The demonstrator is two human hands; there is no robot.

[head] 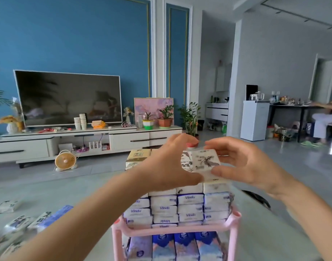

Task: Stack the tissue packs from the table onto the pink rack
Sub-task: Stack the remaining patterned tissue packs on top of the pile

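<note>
Pinching one ink-printed tissue pack (202,161) from both ends, left hand (170,162) and right hand (249,162) hold it just above the pink rack (180,231), atop stacked packs (163,208) reading "Vinda". Left of the rack, loose packs (20,221) lie on the table (48,194); open floor (293,162) lies beyond.

You're in a home living room. Beyond your left hand (168,163), a wide black flat-screen television (68,97) sits on a long low white cabinet (82,141) against a blue panelled wall (76,34), beside a green plant in a terracotta pot (165,118). Up and to the right of your right hand (245,163) stands a small white fridge (254,121).
</note>
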